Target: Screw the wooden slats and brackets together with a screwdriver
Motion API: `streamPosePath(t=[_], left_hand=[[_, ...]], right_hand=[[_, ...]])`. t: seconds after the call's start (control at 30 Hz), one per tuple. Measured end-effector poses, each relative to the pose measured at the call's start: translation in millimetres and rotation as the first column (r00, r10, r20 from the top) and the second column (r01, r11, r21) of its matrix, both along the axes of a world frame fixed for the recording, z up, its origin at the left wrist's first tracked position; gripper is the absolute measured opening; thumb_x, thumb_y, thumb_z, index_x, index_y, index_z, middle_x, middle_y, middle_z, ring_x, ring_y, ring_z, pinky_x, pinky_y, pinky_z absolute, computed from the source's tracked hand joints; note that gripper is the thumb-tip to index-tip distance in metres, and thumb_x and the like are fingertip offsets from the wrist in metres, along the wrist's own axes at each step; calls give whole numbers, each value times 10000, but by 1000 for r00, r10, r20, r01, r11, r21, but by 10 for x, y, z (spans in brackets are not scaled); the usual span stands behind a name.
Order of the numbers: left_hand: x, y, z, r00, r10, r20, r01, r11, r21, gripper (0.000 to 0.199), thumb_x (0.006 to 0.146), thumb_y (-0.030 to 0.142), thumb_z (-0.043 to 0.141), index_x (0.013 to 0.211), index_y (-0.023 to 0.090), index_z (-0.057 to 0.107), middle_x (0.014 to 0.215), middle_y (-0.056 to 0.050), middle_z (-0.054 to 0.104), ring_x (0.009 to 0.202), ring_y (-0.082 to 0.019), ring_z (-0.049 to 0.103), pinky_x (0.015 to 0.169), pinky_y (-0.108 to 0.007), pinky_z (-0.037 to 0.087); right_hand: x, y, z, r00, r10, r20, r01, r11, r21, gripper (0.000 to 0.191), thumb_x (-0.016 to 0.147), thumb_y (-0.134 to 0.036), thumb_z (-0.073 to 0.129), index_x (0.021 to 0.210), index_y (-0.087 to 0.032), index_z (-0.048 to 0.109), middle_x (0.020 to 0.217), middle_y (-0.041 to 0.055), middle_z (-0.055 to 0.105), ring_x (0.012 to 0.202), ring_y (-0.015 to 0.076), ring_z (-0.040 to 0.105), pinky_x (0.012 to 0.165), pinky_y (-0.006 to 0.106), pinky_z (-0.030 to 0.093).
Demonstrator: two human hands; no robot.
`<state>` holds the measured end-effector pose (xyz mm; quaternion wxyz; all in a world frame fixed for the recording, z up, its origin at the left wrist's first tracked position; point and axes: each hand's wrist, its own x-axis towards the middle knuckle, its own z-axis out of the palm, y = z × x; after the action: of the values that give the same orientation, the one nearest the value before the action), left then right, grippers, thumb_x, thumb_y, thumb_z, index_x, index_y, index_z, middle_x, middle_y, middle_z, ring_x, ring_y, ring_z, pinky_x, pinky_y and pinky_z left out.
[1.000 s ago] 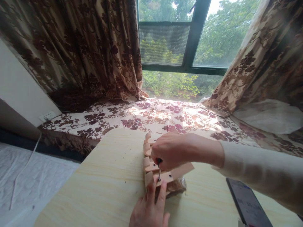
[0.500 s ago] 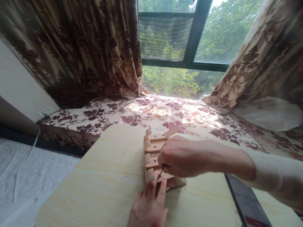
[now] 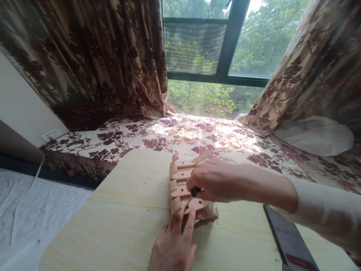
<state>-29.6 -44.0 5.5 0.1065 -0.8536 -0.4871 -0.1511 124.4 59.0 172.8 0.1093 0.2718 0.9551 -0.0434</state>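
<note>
A wooden piece with several pale slats and dark screws lies on the light wooden table. My right hand is closed around the dark handle of a small screwdriver, whose thin shaft slants down to a screw on the nearest slat. Two fingers of my left hand stretch forward, one on each side of that screw, and press on the near end of the piece. Under my right hand, part of the slats is hidden.
A dark flat device lies on the table at the right. Beyond the table's far edge is a ledge with floral cloth, below a window between curtains. A socket is at the left.
My right hand has turned and risen slightly, so more of the screwdriver's handle and a second screw on the nearest slat now show. The whole view has shifted a little.
</note>
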Motion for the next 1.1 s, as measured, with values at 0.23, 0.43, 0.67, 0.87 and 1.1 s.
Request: streamPosePath(t=[0.23,0.43,0.67,0.87,1.1], left_hand=[[-109,87,-3,995,-95,22,94,995,31,713,656,140,590,1331,131,361,1307,-225,486,1003,-274,618,774,-354,550],[-431,320,175,990,-88,115,102,987,-124,556,826,104,378,1356,260,314,1447,-74,345,1279,-237,399,975,-489,426],[-309,322,330,825,229,517,17,904,-428,327,924,264,312,1218,267,452,1221,-73,477,1146,-170,496,955,-323,452],[-146,491,399,753,329,570,-63,898,-435,282,810,478,507,928,221,514,933,-44,527,892,-215,545,815,-423,477],[-120,575,367,712,312,630,-84,928,-364,239,802,308,544,1020,210,533,950,-40,560,930,-198,558,822,-379,487]], right_hand=[[-228,452,31,1000,-18,19,22,974,-227,130,654,-172,638,775,-194,679,645,-14,622,521,104,481,477,228,320],[-119,309,-52,988,-119,-104,106,987,-123,149,719,-213,549,829,-176,644,646,8,609,538,107,457,487,230,301],[-19,117,-82,990,-33,-138,37,999,26,76,762,-146,530,777,-171,601,729,31,641,624,123,518,531,256,268],[-34,95,-129,995,31,-90,-23,996,88,116,823,-147,499,807,-179,609,723,27,646,593,125,513,498,276,226],[134,70,-277,995,-11,-96,18,997,75,137,845,-148,461,850,-179,594,703,40,653,565,125,531,485,284,208]])
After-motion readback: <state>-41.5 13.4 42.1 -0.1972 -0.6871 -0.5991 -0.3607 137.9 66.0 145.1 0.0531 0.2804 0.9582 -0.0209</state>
